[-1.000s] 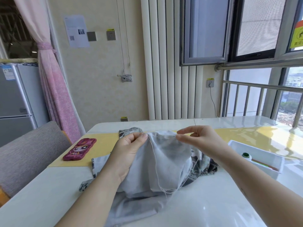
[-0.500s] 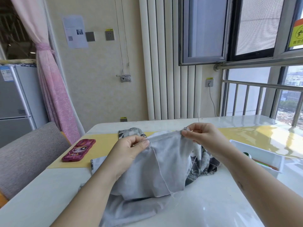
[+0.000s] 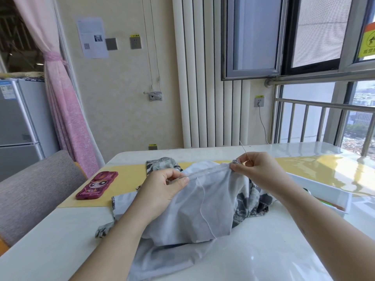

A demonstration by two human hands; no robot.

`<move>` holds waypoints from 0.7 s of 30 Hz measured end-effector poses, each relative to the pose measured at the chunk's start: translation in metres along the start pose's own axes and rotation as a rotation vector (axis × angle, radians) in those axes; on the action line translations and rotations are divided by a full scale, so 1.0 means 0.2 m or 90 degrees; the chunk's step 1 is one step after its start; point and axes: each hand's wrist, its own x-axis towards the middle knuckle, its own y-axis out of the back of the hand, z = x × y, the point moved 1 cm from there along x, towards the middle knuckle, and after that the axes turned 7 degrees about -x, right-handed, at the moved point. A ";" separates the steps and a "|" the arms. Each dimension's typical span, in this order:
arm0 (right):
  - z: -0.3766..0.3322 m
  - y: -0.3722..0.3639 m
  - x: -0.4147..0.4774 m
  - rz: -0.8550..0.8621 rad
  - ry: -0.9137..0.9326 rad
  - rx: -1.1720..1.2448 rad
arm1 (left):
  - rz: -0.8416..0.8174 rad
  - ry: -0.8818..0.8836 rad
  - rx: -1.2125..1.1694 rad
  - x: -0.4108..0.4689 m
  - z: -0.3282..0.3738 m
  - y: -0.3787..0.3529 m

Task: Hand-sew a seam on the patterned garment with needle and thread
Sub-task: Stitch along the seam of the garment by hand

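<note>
My left hand (image 3: 162, 191) pinches the folded top edge of the garment (image 3: 215, 199) between thumb and fingers. My right hand (image 3: 257, 169) pinches that same edge further along, so the seam (image 3: 209, 171) runs taut in a line between them. The right fingers also grip the needle (image 3: 243, 149), and it's poking up and away from me above the knuckles. White thread (image 3: 201, 207) drops from the seam just right of my left thumb and trails down the pale inside of the cloth. The garment hangs from both hands onto the table (image 3: 263, 260), with its grey patterned side bunched under my right wrist. A pink phone (image 3: 97, 185) lies on the yellow mat (image 3: 125, 179) out left of my left hand, and a white tray (image 3: 316, 185) sits just beyond my right forearm.
</note>
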 end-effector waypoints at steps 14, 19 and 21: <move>-0.35 -0.16 -0.30 -0.250 0.083 -0.033 | -0.018 0.018 -0.028 -0.01 0.00 0.00; -0.32 -0.21 -0.33 -0.281 0.024 -0.013 | -0.016 0.013 -0.020 -0.01 0.01 0.00; -0.31 -0.21 -0.33 -0.280 0.020 -0.014 | -0.018 0.012 -0.027 -0.02 0.02 0.00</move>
